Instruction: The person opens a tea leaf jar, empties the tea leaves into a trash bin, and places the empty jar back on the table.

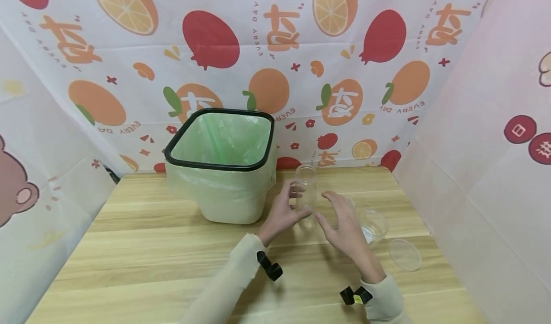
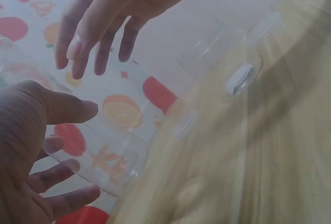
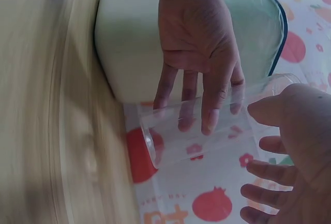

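Observation:
A tall clear plastic cylindrical container (image 1: 306,192) stands roughly upright over the back of the table, its rim uppermost. My left hand (image 1: 285,210) is at its left side, with fingers spread and fairly straight beside the clear wall. In the left wrist view a gap shows between its thumb (image 2: 72,107) and the container. To the right, my right hand (image 1: 344,226) faces the container with parted fingers and holds nothing. Whether the left fingers touch the container, or its base meets the table, I cannot tell.
A cream trash bin (image 1: 232,204) with a black rim and green liner stands left of the hands. Right of them lie a clear round container (image 1: 375,222) and a clear round lid (image 1: 405,255). Fruit-printed cloth (image 1: 269,90) hangs behind the wooden table (image 1: 142,247).

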The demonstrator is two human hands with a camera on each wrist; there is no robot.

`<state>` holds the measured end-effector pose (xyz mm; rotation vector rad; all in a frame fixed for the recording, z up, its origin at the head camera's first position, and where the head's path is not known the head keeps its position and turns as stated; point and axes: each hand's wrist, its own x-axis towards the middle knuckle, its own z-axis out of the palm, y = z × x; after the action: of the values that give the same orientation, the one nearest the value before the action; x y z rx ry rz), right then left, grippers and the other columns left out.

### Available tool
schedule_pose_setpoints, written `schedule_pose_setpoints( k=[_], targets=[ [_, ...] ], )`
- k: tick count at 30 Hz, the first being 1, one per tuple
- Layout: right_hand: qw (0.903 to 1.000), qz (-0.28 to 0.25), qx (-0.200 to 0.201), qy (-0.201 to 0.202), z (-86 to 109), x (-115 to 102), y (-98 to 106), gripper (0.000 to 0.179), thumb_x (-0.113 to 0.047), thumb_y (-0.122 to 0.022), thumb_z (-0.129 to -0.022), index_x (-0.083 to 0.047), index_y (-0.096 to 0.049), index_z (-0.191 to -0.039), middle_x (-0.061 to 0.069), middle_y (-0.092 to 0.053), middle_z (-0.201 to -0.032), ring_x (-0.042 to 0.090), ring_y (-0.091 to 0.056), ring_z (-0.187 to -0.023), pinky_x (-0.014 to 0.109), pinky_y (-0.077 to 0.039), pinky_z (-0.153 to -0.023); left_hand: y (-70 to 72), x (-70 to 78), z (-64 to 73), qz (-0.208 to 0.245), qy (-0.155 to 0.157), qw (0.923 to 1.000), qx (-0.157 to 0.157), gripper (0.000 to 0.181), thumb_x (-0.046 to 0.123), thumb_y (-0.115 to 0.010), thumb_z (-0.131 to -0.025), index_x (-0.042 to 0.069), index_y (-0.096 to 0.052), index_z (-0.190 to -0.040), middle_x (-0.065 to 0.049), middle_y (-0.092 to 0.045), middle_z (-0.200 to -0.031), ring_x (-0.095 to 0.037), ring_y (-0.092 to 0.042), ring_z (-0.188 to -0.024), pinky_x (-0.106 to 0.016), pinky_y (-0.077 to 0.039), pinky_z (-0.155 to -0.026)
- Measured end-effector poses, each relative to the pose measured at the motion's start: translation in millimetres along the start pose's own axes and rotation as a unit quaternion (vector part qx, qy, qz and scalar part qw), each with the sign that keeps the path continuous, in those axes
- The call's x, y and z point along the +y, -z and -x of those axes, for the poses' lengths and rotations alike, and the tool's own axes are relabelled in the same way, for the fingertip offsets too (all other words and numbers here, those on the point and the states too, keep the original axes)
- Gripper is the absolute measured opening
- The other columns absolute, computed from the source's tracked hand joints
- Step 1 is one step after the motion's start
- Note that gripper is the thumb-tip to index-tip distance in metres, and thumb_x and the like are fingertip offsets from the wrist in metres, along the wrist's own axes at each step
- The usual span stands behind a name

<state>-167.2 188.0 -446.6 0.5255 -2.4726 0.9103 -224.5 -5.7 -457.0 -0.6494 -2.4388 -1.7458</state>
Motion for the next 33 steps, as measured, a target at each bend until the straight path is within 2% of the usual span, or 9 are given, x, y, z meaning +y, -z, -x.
schedule_pose_setpoints(
  k=[6, 11, 17, 22, 28, 33],
  targets=[
    [0.9996, 0.019, 0.018, -0.012, 1.3, 13, 5, 0.052, -0.019, -0.073, -0.093, -0.002, -0.055, -0.139, 0.022, -0.058, -0.141, 0.041, -0.05, -0.133, 0.061, -0.039, -0.11, -13.0, -2.0, -17.7, -0.004, 0.001, 0.9999, -0.015, 0.079, 0.013, -0.082, -0.083, 0.02, -0.037, -0.147, -0.018, -0.062, -0.136, -0.035, -0.063, -0.124, -0.05, -0.059, -0.094],
    [0.9992, 0.026, 0.029, -0.012, 1.1, 22, 8, 0.053, -0.016, -0.074, -0.091, 0.0, -0.055, -0.137, 0.025, -0.058, -0.139, 0.045, -0.05, -0.131, 0.064, -0.038, -0.108, -22.6, -4.3, -32.1, -0.01, 0.008, 0.9998, -0.014, 0.08, 0.013, -0.083, -0.082, 0.02, -0.037, -0.147, -0.017, -0.062, -0.135, -0.036, -0.062, -0.125, -0.048, -0.06, -0.093],
    [0.9984, 0.038, 0.038, -0.016, -1.5, 32, 15, 0.054, -0.014, -0.076, -0.089, 0.003, -0.055, -0.137, 0.026, -0.058, -0.139, 0.047, -0.049, -0.13, 0.064, -0.039, -0.107, -32.8, -3.7, -49.8, -0.019, 0.005, 0.9997, -0.013, 0.08, 0.01, -0.083, -0.082, 0.02, -0.037, -0.147, -0.02, -0.063, -0.137, -0.042, -0.064, -0.124, -0.054, -0.058, -0.096],
    [0.998, 0.042, 0.039, -0.028, -3.9, 37, 22, 0.055, -0.014, -0.075, -0.09, 0.002, -0.054, -0.138, 0.026, -0.056, -0.141, 0.047, -0.048, -0.132, 0.066, -0.036, -0.108, -41.7, -5.6, -62.8, -0.041, 0.021, 0.9988, -0.018, 0.081, 0.01, -0.082, -0.084, 0.024, -0.036, -0.148, -0.017, -0.061, -0.141, -0.039, -0.065, -0.123, -0.054, -0.055, -0.1],
    [0.9975, 0.044, 0.035, -0.043, -3.7, 44, 25, 0.056, -0.016, -0.075, -0.09, 0.0, -0.053, -0.14, 0.025, -0.055, -0.143, 0.048, -0.046, -0.134, 0.067, -0.032, -0.109, -49.2, -12.2, -72.1, -0.047, 0.022, 0.9984, -0.021, 0.085, 0.013, -0.082, -0.086, 0.025, -0.032, -0.153, -0.015, -0.06, -0.143, -0.04, -0.064, -0.124, -0.05, -0.056, -0.1],
    [0.9972, 0.044, 0.025, -0.055, -2.8, 48, 26, 0.056, -0.018, -0.073, -0.092, 0.0, -0.052, -0.141, 0.026, -0.053, -0.145, 0.049, -0.044, -0.135, 0.07, -0.029, -0.109, -57.4, -23.2, -76.8, -0.048, 0.027, 0.9983, -0.021, 0.084, 0.011, -0.081, -0.086, 0.027, -0.032, -0.153, -0.016, -0.059, -0.144, -0.042, -0.063, -0.124, -0.051, -0.056, -0.1]
  ],
)
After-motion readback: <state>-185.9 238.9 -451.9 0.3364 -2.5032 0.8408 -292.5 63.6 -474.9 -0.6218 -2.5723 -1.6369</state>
